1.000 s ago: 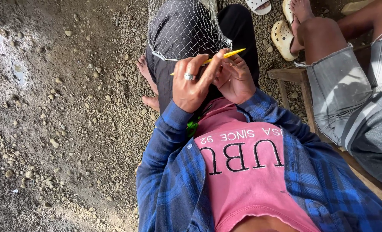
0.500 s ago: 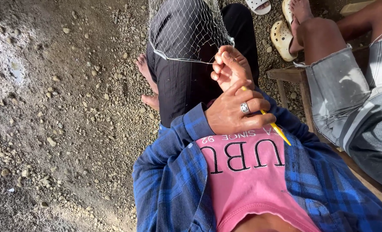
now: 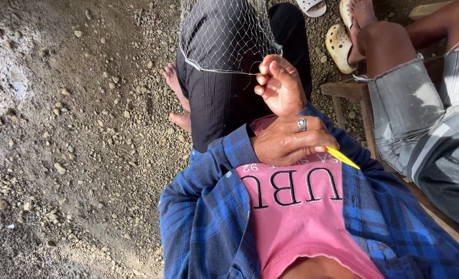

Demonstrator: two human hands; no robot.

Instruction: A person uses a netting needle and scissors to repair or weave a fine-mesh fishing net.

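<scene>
Over the lap, at the centre of the head view, both hands work at the lower edge of a white net (image 3: 224,36). That edge runs left to right as a thicker cord (image 3: 214,68), draped across the dark trousers (image 3: 224,103).

- Right hand (image 3: 280,88): raised, palm turned up toward the camera. Its fingers (image 3: 271,70) are curled together and pinched at the right end of the cord. This hand is the nearer one to the net and touches it.
- Left hand (image 3: 291,139): set across the body, just nearer than the right hand and touching its wrist. It bears a ring (image 3: 302,124). Its fingers are closed around a yellow needle (image 3: 342,157).
- Needle axis: only the tip shows. It slants down and to the right, away from the net. The far end lies hidden inside the fist.
- Relation that matters: the net edge lies far and slightly left of the left hand, with the right hand between them. The needle tip points the opposite way.

Room for movement:
- Left: open gravel ground (image 3: 74,155) and a bare foot (image 3: 173,85).
- Right: a wooden bench (image 3: 351,93) and another person's leg in grey shorts (image 3: 420,119), near the needle tip; space there is tight.
- Near: the pink shirt (image 3: 302,217) and blue plaid shirt (image 3: 209,217) close off the space.
</scene>
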